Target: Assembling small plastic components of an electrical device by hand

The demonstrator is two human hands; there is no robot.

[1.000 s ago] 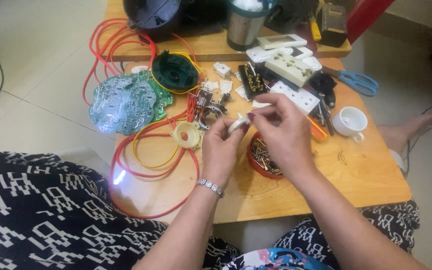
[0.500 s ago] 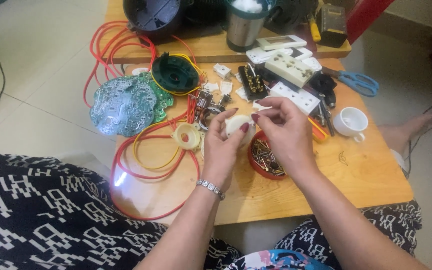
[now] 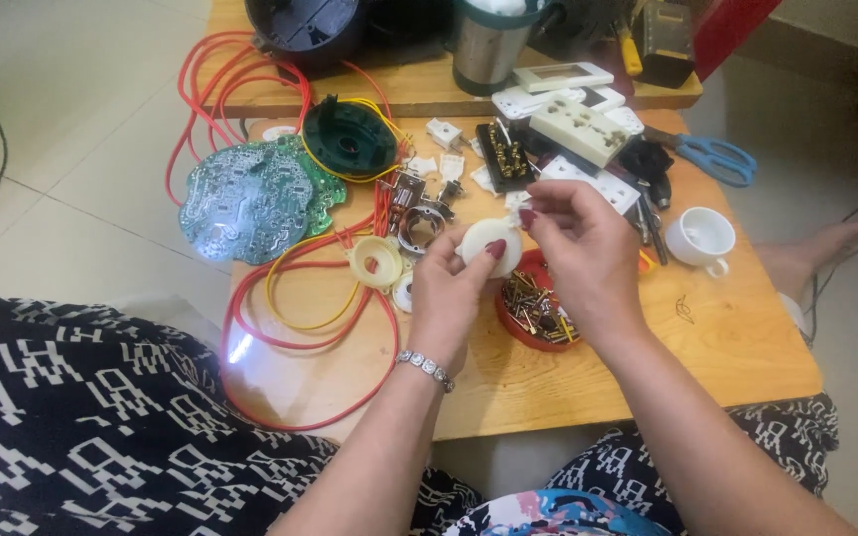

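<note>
While the left hand pinches a white disc just above the red screw dish, the right hand picks at its top edge, fingers closed on maybe a tiny part, so it's mid-fiddling, steady grip needed.

Bright soft daylight; faint shadows; sharp focus; slight edge distortion

The person wears black clothing with a white blocky print, a silver link bracelet and dark red nail polish.
</note>
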